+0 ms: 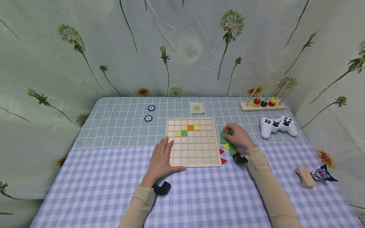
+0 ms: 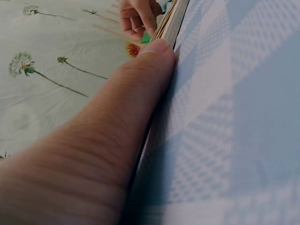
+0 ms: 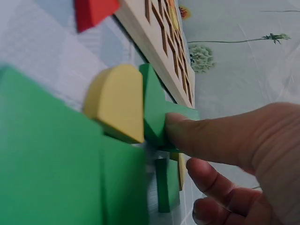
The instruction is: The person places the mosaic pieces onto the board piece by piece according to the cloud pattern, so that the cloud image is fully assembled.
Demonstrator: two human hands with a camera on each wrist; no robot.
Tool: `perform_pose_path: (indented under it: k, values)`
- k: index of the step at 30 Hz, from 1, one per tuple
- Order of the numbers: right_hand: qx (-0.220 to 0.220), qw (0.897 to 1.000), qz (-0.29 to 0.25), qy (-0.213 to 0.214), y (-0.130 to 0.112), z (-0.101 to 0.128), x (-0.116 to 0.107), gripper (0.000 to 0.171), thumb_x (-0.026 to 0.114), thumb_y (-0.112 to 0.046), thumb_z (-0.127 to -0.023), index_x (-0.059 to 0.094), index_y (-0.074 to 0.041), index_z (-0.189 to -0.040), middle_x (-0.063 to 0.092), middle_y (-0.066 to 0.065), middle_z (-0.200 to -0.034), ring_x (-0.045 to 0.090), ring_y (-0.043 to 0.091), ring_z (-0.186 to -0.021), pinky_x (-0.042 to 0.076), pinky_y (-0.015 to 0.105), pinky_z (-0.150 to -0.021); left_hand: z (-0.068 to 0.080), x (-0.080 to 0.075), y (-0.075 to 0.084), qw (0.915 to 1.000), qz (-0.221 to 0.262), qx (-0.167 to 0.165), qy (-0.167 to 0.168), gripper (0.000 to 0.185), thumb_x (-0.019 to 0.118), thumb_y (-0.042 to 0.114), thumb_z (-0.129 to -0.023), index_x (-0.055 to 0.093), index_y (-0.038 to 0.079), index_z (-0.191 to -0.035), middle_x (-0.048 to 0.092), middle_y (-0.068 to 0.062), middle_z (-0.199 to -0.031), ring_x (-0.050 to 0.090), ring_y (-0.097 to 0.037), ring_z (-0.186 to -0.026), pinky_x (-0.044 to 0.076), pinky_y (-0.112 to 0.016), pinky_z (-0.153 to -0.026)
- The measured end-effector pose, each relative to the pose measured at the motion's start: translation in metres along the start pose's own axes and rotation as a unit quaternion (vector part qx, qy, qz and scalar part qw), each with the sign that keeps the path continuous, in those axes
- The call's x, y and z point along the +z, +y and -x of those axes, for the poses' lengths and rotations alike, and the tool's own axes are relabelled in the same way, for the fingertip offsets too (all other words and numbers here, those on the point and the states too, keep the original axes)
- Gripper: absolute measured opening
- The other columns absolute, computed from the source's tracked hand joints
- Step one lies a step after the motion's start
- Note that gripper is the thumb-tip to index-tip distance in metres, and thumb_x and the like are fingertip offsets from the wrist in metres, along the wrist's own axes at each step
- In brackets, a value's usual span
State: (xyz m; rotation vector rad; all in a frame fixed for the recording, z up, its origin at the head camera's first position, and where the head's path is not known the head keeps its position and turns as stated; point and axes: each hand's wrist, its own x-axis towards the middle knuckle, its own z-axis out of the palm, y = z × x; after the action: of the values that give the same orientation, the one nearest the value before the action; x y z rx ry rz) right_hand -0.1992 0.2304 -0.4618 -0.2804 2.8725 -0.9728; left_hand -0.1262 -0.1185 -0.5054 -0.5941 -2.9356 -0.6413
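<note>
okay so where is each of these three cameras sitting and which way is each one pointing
Head: worn high, facing forward and down at the table; shows both sleeves, left hand resting on the grid board, right hand on green pieces.
Left wrist: low along the left thumb, facing across the board edge.
Right wrist: low beside the right-hand fingers, facing the yellow piece.
Shared: the board shows in all three.

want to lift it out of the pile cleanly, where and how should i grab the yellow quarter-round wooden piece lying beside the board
Pinch the yellow quarter-round wooden piece by its two flat faces, coming from above. It is a thick slab leaning among green wooden blocks, so its curved edge would likely slip between the fingers of the right hand, which now touch a green block instead.
</note>
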Motion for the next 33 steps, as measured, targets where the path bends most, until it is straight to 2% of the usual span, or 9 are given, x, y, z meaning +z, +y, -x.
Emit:
perform_pose_path:
  k: [5, 9, 14, 19, 24, 33]
  values:
    - [-0.005, 1.0, -0.02, 0.013, -0.001, 0.004, 0.0, 0.015, 0.073, -0.01, -0.083, 0.062, -0.007, -0.091, 0.061, 0.008, -0.085, 0.053, 0.023, -0.073, 0.043, 0.035, -0.063, 0.0, 0.0, 0.0, 1.0, 0.001, -0.001, -0.003, 0.116, 0.063, 0.079, -0.063, 0.029, 0.008, -0.149, 0.014, -0.014, -0.156, 0.007, -0.029, -0.143, 0.005, -0.042, -0.114]
    - [0.002, 0.999, -0.025, 0.037, -0.003, 0.006, 0.002, 0.014, 0.073, -0.013, -0.083, 0.061, -0.008, -0.089, 0.061, 0.007, -0.083, 0.05, 0.021, -0.066, 0.039, 0.032, -0.056, 0.0, 0.0, 0.0, 1.0, -0.001, -0.001, -0.001, 0.116, 0.064, 0.079, -0.063, 0.029, 0.008, -0.148, 0.014, -0.014, -0.156, 0.007, -0.028, -0.143, 0.005, -0.042, -0.114]
    - [0.0, 0.995, -0.073, 0.061, -0.014, 0.001, 0.01, 0.015, 0.073, -0.014, -0.084, 0.06, -0.007, -0.088, 0.06, 0.007, -0.082, 0.044, 0.021, -0.061, 0.038, 0.032, -0.054, 0.0, 0.0, 0.0, 1.0, -0.004, -0.002, -0.003, 0.116, 0.064, 0.078, -0.063, 0.029, 0.008, -0.148, 0.014, -0.015, -0.156, 0.007, -0.028, -0.143, 0.005, -0.042, -0.114]
    - [-0.032, 0.992, -0.114, 0.053, -0.035, -0.01, 0.026, 0.015, 0.074, -0.013, -0.083, 0.061, -0.007, -0.086, 0.06, 0.006, -0.079, 0.042, 0.02, -0.057, 0.037, 0.031, -0.053, 0.0, 0.0, 0.0, 1.0, -0.003, 0.0, 0.001, 0.116, 0.065, 0.078, -0.063, 0.03, 0.007, -0.148, 0.015, -0.015, -0.156, 0.008, -0.029, -0.143, 0.006, -0.042, -0.114]
    - [-0.041, 0.988, -0.142, 0.043, -0.058, -0.024, 0.046, 0.014, 0.076, -0.015, -0.082, 0.063, -0.009, -0.085, 0.059, 0.002, -0.077, 0.045, 0.019, -0.059, 0.039, 0.031, -0.056, -0.001, 0.0, 0.0, 1.0, -0.006, -0.005, -0.006, 0.116, 0.062, 0.08, -0.063, 0.029, 0.008, -0.148, 0.014, -0.014, -0.156, 0.007, -0.028, -0.143, 0.006, -0.043, -0.114]
    - [-0.038, 0.992, -0.111, 0.04, -0.083, -0.039, 0.07, 0.013, 0.075, -0.02, -0.083, 0.069, -0.01, -0.088, 0.063, -0.001, -0.078, 0.056, 0.017, -0.072, 0.044, 0.032, -0.064, -0.001, -0.001, 0.001, 0.9999, -0.006, -0.009, -0.009, 0.116, 0.063, 0.079, -0.063, 0.029, 0.007, -0.148, 0.014, -0.015, -0.156, 0.007, -0.029, -0.143, 0.005, -0.042, -0.114]
